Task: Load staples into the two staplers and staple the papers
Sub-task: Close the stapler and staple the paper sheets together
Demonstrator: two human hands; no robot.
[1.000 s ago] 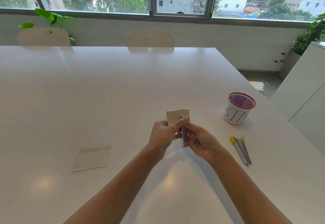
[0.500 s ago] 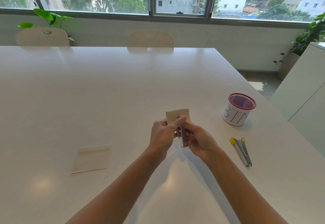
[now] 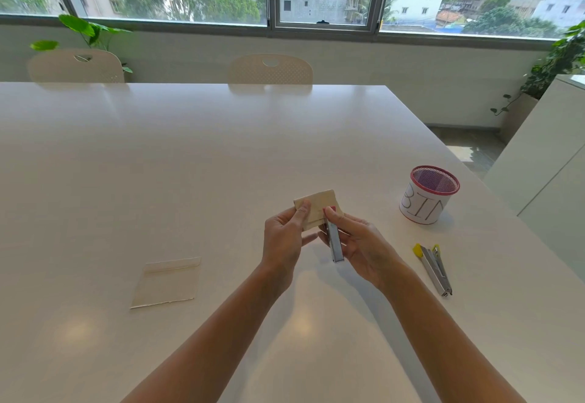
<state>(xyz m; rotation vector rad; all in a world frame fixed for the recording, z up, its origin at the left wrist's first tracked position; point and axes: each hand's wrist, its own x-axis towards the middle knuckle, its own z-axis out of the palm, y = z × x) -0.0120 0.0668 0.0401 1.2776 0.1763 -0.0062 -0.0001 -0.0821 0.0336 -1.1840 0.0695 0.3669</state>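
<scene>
A person sat at a white table (image 3: 158, 165), both forearms reaching forward. Well to the left of the hands, a second folded paper (image 3: 166, 282) lay flat. The left hand (image 3: 283, 238) pinched the left edge of a small folded beige paper (image 3: 316, 209) between thumb and fingers, above the tabletop. Just right of it, the right hand (image 3: 361, 244) curled around a slim silver stapler (image 3: 335, 241) with a pink tip, its nose at the paper's right edge. Whether the paper sat inside the stapler's mouth could not be told. To the right of that grip, a yellow-tipped stapler (image 3: 435, 269) rested on the table, and beyond it stood a mesh cup (image 3: 427, 203) labelled BIN. The stapling step seemed under way; next, probably a firm squeeze with the paper seated squarely.
</scene>
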